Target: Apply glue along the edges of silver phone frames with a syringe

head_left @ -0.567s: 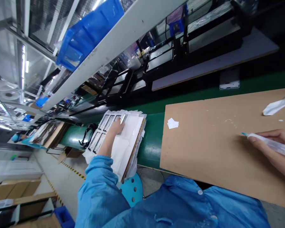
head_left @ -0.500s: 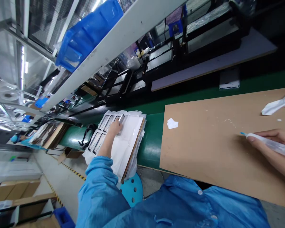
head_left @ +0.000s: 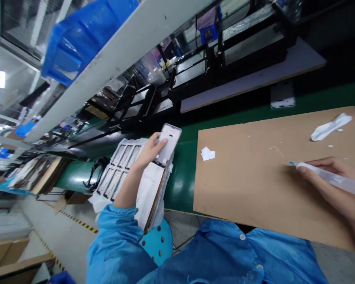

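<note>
Left hand [head_left: 149,152] gripping white phone frame [head_left: 169,144], lifted above rows of dark frames [head_left: 118,169] on papered stack [head_left: 149,193]. Right hand [head_left: 337,169] pinching syringe [head_left: 333,178], blue tip over cardboard sheet [head_left: 248,189]. Green conveyor belt [head_left: 180,185] beyond; blue bin [head_left: 77,43] on white shelf [head_left: 121,59] farthest.

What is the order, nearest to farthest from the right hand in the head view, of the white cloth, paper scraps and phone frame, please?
1. White cloth on board by right hand
2. White paper scraps mid-board
3. Phone frame past board, in left hand
</note>
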Motion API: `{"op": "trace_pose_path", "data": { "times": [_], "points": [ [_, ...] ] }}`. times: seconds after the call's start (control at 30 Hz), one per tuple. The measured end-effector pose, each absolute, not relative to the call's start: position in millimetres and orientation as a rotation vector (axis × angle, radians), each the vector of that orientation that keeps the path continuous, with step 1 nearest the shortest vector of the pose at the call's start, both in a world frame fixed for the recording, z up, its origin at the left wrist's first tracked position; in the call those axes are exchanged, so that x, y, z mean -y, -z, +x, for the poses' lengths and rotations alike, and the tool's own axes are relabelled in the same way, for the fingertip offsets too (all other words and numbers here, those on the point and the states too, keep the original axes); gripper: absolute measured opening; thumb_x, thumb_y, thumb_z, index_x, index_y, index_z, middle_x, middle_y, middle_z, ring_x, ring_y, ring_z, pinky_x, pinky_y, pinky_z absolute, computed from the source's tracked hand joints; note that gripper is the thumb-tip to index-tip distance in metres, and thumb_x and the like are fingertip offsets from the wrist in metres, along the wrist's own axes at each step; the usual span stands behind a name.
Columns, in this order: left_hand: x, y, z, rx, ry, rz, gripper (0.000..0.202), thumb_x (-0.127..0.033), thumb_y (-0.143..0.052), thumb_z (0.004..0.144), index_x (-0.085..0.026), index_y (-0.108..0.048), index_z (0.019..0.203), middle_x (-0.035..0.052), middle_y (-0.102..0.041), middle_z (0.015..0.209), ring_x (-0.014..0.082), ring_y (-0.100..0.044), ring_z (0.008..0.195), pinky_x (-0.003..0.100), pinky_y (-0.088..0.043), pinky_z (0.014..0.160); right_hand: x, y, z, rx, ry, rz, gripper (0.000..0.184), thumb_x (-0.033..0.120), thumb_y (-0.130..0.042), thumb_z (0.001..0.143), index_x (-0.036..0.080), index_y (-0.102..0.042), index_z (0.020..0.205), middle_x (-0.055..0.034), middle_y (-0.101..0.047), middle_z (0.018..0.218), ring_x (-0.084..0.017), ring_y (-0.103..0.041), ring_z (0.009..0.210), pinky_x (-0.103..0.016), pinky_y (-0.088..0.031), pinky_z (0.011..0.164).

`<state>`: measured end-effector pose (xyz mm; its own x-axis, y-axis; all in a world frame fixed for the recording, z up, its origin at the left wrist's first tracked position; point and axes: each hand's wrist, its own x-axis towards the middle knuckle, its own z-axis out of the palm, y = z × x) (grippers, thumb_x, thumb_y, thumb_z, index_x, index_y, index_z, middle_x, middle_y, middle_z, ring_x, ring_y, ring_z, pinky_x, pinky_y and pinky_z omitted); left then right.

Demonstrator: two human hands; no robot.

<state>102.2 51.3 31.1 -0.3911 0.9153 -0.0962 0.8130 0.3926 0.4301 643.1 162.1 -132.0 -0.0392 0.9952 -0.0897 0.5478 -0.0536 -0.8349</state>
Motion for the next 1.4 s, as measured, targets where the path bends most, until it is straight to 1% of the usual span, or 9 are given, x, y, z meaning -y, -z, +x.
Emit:
{"op": "trace_pose_path", "data": {
  "times": [0.13,0.4,0.53,0.73,0.83,1.0,1.13,1.23,1.4],
  "points": [
    [-117,17,181,-1.824,-0.376,1.760,0.056,-0.065,-0.044,0.120,-0.024,-0.077,0.140,0.0095,-0.087,0.122,0.0245,-0.082,0.099,0.033,-0.066,0.083,-163,129,642,1.537,-1.035,-1.581,0.039,0.065,-0.089,0.087,0.029,-0.080,0.102,-0.0099,-0.088,0.100,-0.037,-0.083,0.094,-0.047,-0.060,0.083],
    [-197,76,301,-1.241,-0.100,2.227,0.032,-0.042,-0.062,0.118,-0.034,-0.084,0.139,0.0071,-0.086,0.138,0.0278,-0.082,0.125,0.042,-0.062,0.115,-169,119,632,1.395,-1.053,-1.442,0.053,0.077,-0.090,0.089,0.026,-0.075,0.097,-0.0048,-0.079,0.083,-0.026,-0.070,0.076,-0.038,-0.053,0.069],
    [-184,85,325,-1.331,-0.064,2.411,0.042,-0.041,-0.055,0.122,-0.022,-0.073,0.155,0.0190,-0.071,0.164,0.0389,-0.066,0.153,0.059,-0.051,0.130,-170,120,633,1.372,-1.067,-1.415,0.055,0.078,-0.092,0.089,0.026,-0.075,0.096,-0.0046,-0.079,0.083,-0.024,-0.069,0.073,-0.036,-0.051,0.066],
    [-140,109,355,-1.223,-0.007,2.563,0.081,-0.068,-0.048,0.124,-0.011,-0.048,0.181,0.0246,-0.053,0.186,0.0408,-0.047,0.176,0.062,-0.035,0.146,-169,130,636,1.385,-1.042,-1.383,0.049,0.072,-0.094,0.092,0.027,-0.077,0.099,-0.0056,-0.081,0.086,-0.024,-0.071,0.073,-0.035,-0.054,0.065],
    [-137,125,375,-0.949,-0.086,2.709,0.081,-0.068,-0.043,0.126,-0.008,-0.050,0.180,0.0241,-0.045,0.191,0.0362,-0.040,0.182,0.059,-0.027,0.151,-170,134,638,1.385,-1.031,-1.340,0.045,0.070,-0.094,0.094,0.028,-0.076,0.098,-0.0051,-0.081,0.085,-0.024,-0.071,0.072,-0.035,-0.056,0.064],
    [-143,137,391,-0.656,-0.358,2.772,0.055,-0.055,-0.056,0.124,-0.019,-0.072,0.163,0.0168,-0.065,0.178,0.0316,-0.057,0.170,0.053,-0.041,0.145,-172,134,640,1.359,-1.054,-1.299,0.043,0.067,-0.094,0.094,0.029,-0.076,0.098,-0.0030,-0.080,0.083,-0.023,-0.071,0.070,-0.036,-0.057,0.063],
    [-144,137,376,-1.263,-0.487,2.552,0.073,-0.071,-0.064,0.117,-0.018,-0.065,0.167,0.0200,-0.074,0.160,0.0361,-0.071,0.146,0.055,-0.057,0.122,-172,136,640,1.322,-1.002,-1.286,0.037,0.060,-0.096,0.094,0.028,-0.076,0.097,-0.0011,-0.077,0.080,-0.021,-0.067,0.068,-0.033,-0.053,0.061],
    [-150,138,366,-1.531,-0.473,2.403,0.081,-0.080,-0.073,0.109,-0.015,-0.068,0.159,0.0195,-0.076,0.148,0.0361,-0.071,0.133,0.052,-0.057,0.112,-173,138,641,1.308,-0.994,-1.274,0.036,0.058,-0.095,0.096,0.028,-0.075,0.098,0.0000,-0.076,0.080,-0.020,-0.065,0.067,-0.032,-0.050,0.060],
    [-160,137,369,-1.387,-0.521,2.382,0.066,-0.071,-0.083,0.107,-0.023,-0.072,0.150,0.0105,-0.078,0.139,0.0308,-0.071,0.125,0.047,-0.055,0.109,-172,139,644,1.386,-1.047,-1.239,0.033,0.053,-0.095,0.096,0.028,-0.074,0.093,-0.0002,-0.078,0.080,-0.020,-0.068,0.067,-0.033,-0.053,0.061]
  ]
}}
